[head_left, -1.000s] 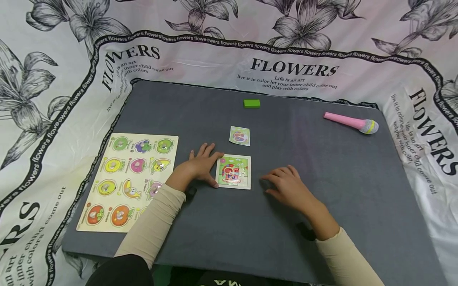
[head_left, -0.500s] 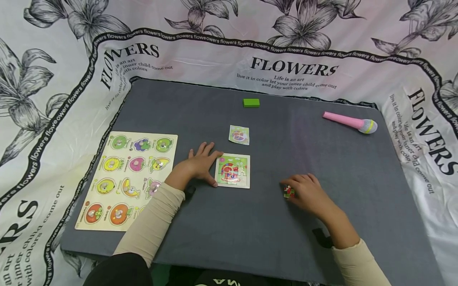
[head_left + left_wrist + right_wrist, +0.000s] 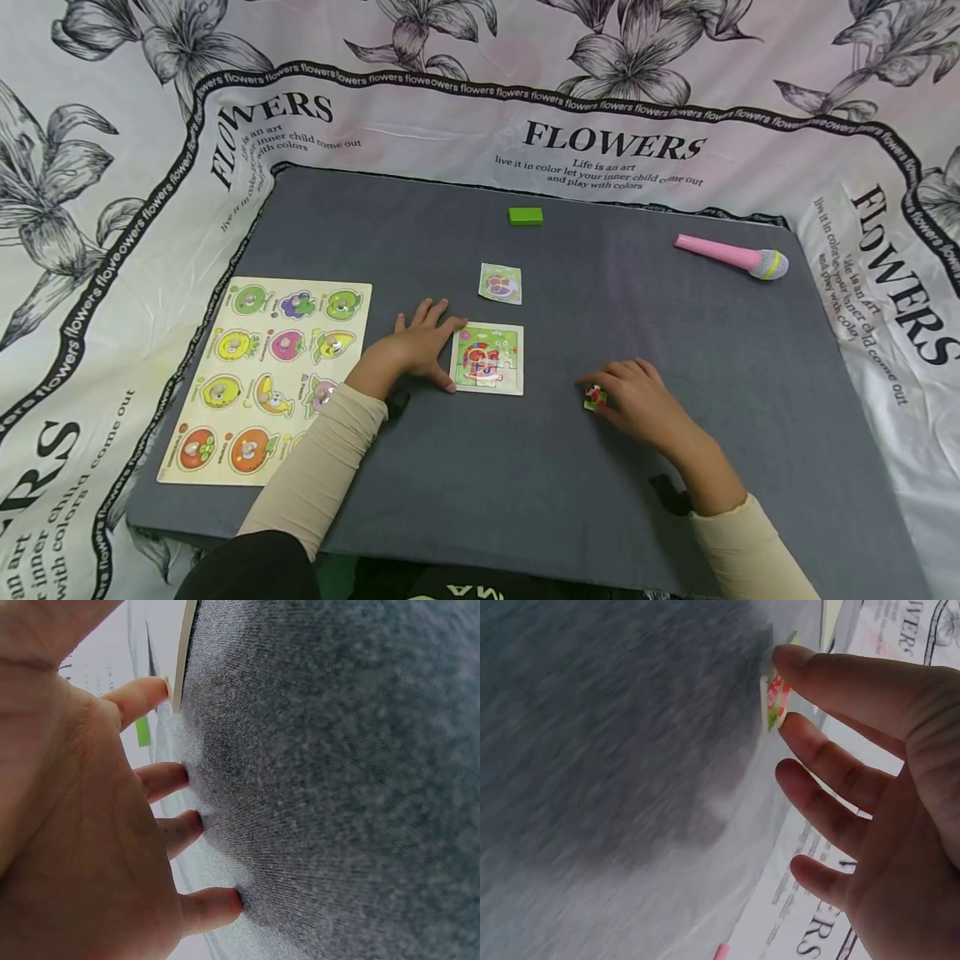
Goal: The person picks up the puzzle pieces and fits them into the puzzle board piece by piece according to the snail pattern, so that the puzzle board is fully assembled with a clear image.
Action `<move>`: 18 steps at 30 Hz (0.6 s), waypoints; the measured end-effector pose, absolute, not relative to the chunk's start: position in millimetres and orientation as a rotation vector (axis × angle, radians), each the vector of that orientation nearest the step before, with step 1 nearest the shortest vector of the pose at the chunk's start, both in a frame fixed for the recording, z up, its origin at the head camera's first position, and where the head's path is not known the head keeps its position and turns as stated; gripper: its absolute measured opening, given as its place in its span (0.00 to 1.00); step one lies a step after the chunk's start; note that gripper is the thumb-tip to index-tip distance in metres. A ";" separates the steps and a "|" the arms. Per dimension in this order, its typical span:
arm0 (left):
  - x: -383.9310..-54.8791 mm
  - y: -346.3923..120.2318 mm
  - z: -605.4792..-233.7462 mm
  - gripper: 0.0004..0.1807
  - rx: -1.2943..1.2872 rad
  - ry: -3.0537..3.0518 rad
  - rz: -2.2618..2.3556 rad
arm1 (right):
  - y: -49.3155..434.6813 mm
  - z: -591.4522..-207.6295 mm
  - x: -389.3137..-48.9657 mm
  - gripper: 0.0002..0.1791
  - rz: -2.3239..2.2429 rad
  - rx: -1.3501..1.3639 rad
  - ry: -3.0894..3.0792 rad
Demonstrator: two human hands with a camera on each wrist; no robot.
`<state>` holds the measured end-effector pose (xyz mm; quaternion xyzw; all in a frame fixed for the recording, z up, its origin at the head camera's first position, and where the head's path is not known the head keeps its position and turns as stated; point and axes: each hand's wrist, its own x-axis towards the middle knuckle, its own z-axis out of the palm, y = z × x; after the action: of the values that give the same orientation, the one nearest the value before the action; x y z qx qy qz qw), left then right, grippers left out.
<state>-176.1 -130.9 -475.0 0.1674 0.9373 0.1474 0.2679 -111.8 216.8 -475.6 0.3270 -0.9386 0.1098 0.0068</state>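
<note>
Near the middle of the frame, the left hand lay flat on the dark grey felt surface, its fingers spread straight and its thumb against the left edge of the small square jigsaw tray with a green and red picture, seemingly to keep the tray from sliding. It gripped nothing. Lower and to the right, well apart from the tray, the right hand pinched a small red and green jigsaw piece between thumb and forefinger, held on edge just above the felt; the other fingers hung loose and open. Above the tray lay a small square picture card, probably kept there as a guide.

The wrist views were blurred, so the piece's shape was hard to make out. The left sleeve covered part of the pale wooden fruit peg puzzle board at lower left.
</note>
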 end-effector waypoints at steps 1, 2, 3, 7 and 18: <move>-176.1 -131.0 -475.1 0.61 0.451 2.529 0.398 | 213.1 -474.6 -112.9 0.22 0.354 1.032 -2.930; -176.2 -131.2 -475.0 0.61 0.451 2.530 0.398 | 208.9 -473.8 -114.2 0.22 0.362 1.040 -2.924; -176.2 -131.3 -475.0 0.61 0.452 2.529 0.399 | 204.4 -473.2 -115.4 0.21 0.371 1.046 -2.920; -176.4 -131.3 -475.0 0.61 0.454 2.525 0.398 | 184.1 -474.2 -119.8 0.20 0.360 1.077 -2.904; -176.3 -130.7 -473.9 0.61 0.455 2.528 0.381 | 133.1 -480.7 -130.8 0.14 0.310 1.214 -2.795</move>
<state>-176.3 -130.7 -473.9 0.1686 0.9376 0.1414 0.2691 -130.8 133.1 -480.7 0.3961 -0.9118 0.1010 0.0391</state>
